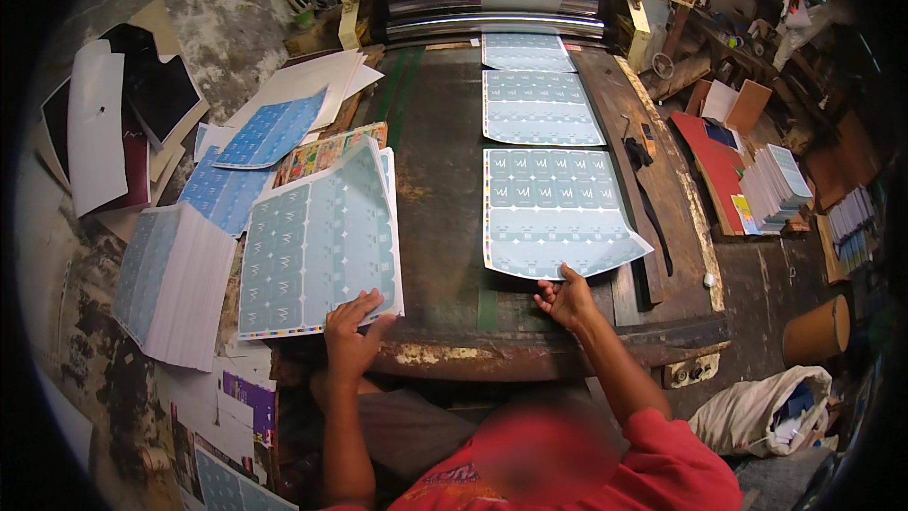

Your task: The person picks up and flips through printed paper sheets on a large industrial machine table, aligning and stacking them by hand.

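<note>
My right hand pinches the near edge of a pale teal printed sheet, whose near right corner bends upward on the machine's dark bed. Two similar printed sheets lie behind it in a row, reaching back to the rollers. To the left, my left hand rests with fingers spread on the near right corner of a printed sheet on top of a pile. That sheet's far right corner curls up.
A thick stack of printed sheets stands at left, beside blue printed sheets. A metal bar borders the bed's right side. Further right are a red board with stacked prints, a brown bin and a white sack.
</note>
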A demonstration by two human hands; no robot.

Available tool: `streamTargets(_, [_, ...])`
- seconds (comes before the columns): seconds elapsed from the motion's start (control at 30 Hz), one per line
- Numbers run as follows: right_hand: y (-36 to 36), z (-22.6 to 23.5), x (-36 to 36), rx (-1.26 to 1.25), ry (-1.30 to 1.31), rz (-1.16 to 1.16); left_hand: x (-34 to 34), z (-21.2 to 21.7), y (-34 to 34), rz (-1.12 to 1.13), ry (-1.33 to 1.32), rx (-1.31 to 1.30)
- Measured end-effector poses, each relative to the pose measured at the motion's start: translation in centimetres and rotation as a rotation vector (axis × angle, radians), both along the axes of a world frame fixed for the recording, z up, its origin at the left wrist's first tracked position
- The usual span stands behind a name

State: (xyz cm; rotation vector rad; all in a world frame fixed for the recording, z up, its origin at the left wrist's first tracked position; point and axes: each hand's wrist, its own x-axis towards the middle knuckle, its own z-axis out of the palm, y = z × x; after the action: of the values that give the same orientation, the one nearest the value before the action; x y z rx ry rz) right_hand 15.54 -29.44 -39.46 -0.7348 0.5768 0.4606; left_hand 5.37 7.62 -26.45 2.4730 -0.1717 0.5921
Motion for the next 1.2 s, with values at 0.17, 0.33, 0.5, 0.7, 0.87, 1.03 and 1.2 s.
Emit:
streamTargets(0.17, [1.6,-0.2,2.0,-0.006,-0.026,-0.123,0.3,-2.2,1.2,0.333,0.091,-0.461])
streamTargets(0.33, [1.1,-0.7,2.2,0.018,-0.027,-0.213,2.5,1.3,0.7,0.448,-0.290,-1.307])
streamTargets(0.5, [4.2,6.9,-2.8,0.028,-0.297,0.190,-1.9,-1.3,-1.3,0.225,0.064,-0.368])
streamTargets(0.7, [2.6,5.3,-7.8,-0.062,-0.396,0.518,-3.0,1.1,-5.5,-0.434,0.143,-0.122])
streamTargets(0.87, [0.9,-0.2,-14.1,-0.014,-0.102,0.187,-0.4,1.3,-2.3,-0.026,0.065,0.251])
streamTargets(1.03, [0.0,-1.9,-19.2,-0.067,-0.024,0.164,-1.0,-0.9,-1.1,0.047,0.151,0.317])
streamTargets(1.2, [-0.7,-1.4,-17.3,0.014,0.029,0.133,-0.7,-1.7,-1.0,0.068,0.128,0.099])
